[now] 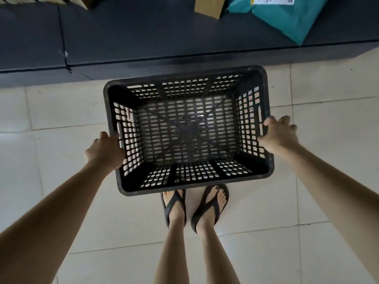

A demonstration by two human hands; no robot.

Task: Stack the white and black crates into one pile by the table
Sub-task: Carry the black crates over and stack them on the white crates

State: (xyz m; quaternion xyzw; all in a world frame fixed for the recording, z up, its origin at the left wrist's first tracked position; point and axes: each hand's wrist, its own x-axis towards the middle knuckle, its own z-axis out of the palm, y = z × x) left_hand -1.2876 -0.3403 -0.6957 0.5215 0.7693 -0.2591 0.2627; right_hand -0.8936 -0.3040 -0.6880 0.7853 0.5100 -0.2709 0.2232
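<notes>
A black perforated plastic crate (187, 132) is seen from above, open side up and empty, over the pale tiled floor just in front of the dark table. My left hand (105, 149) grips its left short wall at the handle slot. At the right wall's handle slot is my right hand (280, 134), fingers curled on the rim. Whether the crate rests on the floor or hangs in my hands I cannot tell. No white crate is in view.
The dark table (143, 37) runs across the top of the view. A teal parcel (287, 15) and a cardboard box (209, 6) lie on it. My feet in black sandals (194, 208) stand right behind the crate on the tiled floor (61, 111).
</notes>
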